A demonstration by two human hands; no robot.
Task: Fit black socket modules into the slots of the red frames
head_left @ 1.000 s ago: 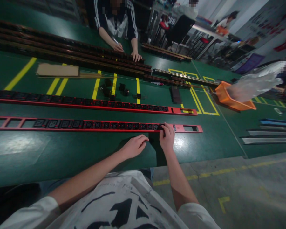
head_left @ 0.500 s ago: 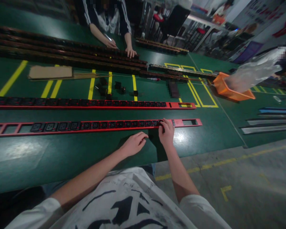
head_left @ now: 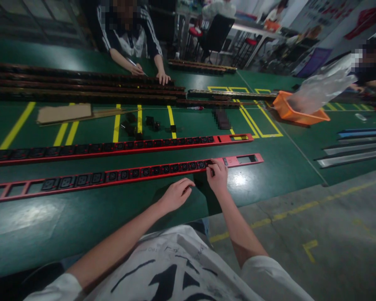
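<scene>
A long red metal strip (head_left: 106,181) lies across the green table before me, its middle filled with a row of black outlet sockets (head_left: 136,172). Near its right end, my right hand (head_left: 218,176) is closed, with bent fingers on a small black socket (head_left: 209,163) at the end of the row. My left hand (head_left: 176,195) rests just in front of the strip, apart from it. Its fingers are curled together, and whatever may be inside is hidden. Beyond lies a second red strip (head_left: 232,139), also fitted with black sockets.
Loose black parts (head_left: 130,127), a cardboard piece (head_left: 64,113) and a dark pixelated object (head_left: 222,119) lie behind the strips. Long dark strips (head_left: 81,90) stretch farther back, where a co-worker's hands (head_left: 163,78) work. An orange bin (head_left: 301,117) with plastic bags and grey strips (head_left: 347,156) are at right.
The camera view has tilted, so the strips now slope more and sit lower at left. My hands keep nearly the same places at the red strip.
</scene>
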